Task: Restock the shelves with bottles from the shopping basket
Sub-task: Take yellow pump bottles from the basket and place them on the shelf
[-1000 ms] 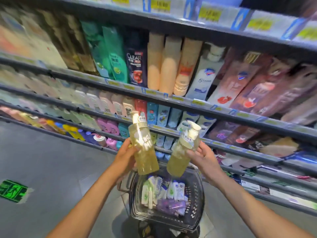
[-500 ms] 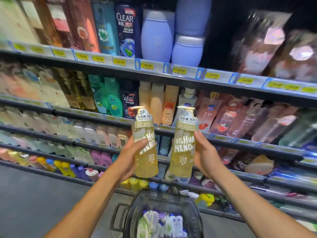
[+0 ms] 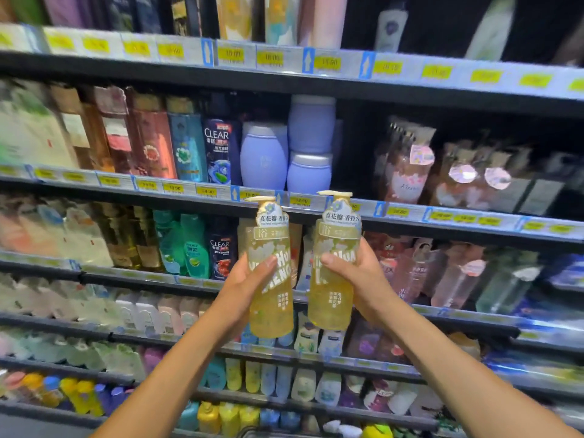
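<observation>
I hold two clear yellow pump bottles upright in front of the shelves. My left hand [image 3: 245, 284] grips the left yellow bottle [image 3: 272, 298] round its middle. My right hand [image 3: 357, 276] grips the right yellow bottle [image 3: 331, 295] the same way. Both bottles have cream pump heads and white lettering, and their tops reach the price rail of the shelf [image 3: 410, 213] that carries lavender jars [image 3: 311, 147]. Only a sliver of the shopping basket's rim [image 3: 252, 433] shows at the bottom edge.
Several shelf levels packed with shampoo and body wash bottles fill the view. A dark gap [image 3: 355, 153] lies on the shelf to the right of the lavender jars, beside pink wrapped bottles [image 3: 407, 165]. Yellow price tags line each rail.
Both hands have lifted the two bottles from above the basket up to shelf height. My view has tilted upward, so the basket has nearly left the frame.
</observation>
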The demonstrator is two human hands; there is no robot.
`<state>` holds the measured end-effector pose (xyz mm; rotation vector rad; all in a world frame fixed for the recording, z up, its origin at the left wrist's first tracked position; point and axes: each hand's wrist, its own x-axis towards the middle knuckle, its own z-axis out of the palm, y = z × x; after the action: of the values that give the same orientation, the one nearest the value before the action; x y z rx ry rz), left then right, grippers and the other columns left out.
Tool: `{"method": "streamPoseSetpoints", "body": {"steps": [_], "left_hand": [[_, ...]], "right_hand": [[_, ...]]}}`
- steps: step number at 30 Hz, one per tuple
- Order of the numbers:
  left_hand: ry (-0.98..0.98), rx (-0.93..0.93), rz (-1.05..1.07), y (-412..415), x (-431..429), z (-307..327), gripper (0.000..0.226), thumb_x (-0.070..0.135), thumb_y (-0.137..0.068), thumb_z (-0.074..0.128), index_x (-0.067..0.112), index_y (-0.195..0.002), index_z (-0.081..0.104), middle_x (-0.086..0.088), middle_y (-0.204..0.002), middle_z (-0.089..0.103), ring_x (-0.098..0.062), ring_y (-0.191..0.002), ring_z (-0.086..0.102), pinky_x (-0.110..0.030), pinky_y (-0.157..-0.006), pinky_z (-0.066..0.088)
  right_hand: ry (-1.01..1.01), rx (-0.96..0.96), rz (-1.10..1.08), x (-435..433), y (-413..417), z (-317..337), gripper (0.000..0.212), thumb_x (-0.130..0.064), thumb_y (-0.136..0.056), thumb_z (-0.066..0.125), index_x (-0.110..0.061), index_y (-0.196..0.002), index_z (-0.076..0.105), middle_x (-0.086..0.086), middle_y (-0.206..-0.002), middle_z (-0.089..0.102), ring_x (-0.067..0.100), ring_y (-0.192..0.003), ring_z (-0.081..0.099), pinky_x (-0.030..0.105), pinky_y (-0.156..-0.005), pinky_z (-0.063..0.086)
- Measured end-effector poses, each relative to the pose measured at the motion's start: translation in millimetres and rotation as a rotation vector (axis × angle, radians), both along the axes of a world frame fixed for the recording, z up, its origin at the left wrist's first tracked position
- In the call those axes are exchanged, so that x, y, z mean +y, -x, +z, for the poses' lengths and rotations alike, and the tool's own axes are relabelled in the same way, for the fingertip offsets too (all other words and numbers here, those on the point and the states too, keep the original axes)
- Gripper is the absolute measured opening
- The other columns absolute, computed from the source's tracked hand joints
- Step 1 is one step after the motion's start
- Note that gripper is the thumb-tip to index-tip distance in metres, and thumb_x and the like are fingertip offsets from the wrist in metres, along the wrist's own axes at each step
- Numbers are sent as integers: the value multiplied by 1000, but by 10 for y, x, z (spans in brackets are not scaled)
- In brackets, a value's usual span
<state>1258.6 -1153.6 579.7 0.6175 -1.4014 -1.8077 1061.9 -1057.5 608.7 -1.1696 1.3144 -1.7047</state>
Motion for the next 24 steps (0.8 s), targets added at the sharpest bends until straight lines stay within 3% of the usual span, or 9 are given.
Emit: {"method": "streamPoseSetpoints", "body": {"steps": [2,5,9,14,18,22,24], "left_hand": [[15,18,-10,31,-1,87,75,56,-68,80,20,-130,60,-5,-117,75,-23,-106,72,-42,-86,56],[27,37,-36,70,-10,141,73,54,-71,79,18,-131,60,-11,-117,74,-27,-103,71,-46,-87,57],[40,46,-47,103,-11,171,72,53,-71,79,18,-130,60,-14,-117,73,-30,-102,70,-48,-88,56],[81,51,-44,149,-15,230,79,58,-65,86,19,-130,61,-12,-117,74,-29,-104,72,-46,-88,56],[101,64,-38,167,-25,264,76,57,-67,82,21,-130,61,-10,-119,74,-29,-108,72,-44,-89,57],[124,57,-42,162,-49,268,76,56,-69,78,21,-133,59,-11,-121,74,-29,-110,72,-46,-93,58],[128,54,-38,163,-56,265,79,58,-67,81,21,-133,58,-10,-121,74,-30,-111,72,-47,-95,57]], "right_hand": [[35,68,-35,4,68,177,75,-36,-57,87,-16,-123,57,-2,-100,74,15,-93,70,35,-82,59],[83,163,-55,26,226,492,78,-38,-60,87,-20,-129,55,2,-114,73,18,-105,70,41,-95,57],[149,340,-112,44,440,1024,76,-40,-64,88,-29,-131,55,0,-123,70,17,-112,69,40,-97,56],[241,556,-225,-30,672,1525,79,-17,-72,93,-28,-140,53,-5,-126,70,10,-115,67,30,-97,55],[243,633,-328,-180,837,1631,87,-26,-63,97,-32,-138,55,-7,-124,71,12,-113,69,42,-99,56],[207,659,-382,-322,939,1525,84,-19,-66,96,-31,-138,53,-9,-123,70,9,-111,69,42,-99,56],[183,672,-408,-397,964,1460,84,-25,-65,96,-33,-138,53,-5,-128,67,11,-113,68,41,-100,56]]}}
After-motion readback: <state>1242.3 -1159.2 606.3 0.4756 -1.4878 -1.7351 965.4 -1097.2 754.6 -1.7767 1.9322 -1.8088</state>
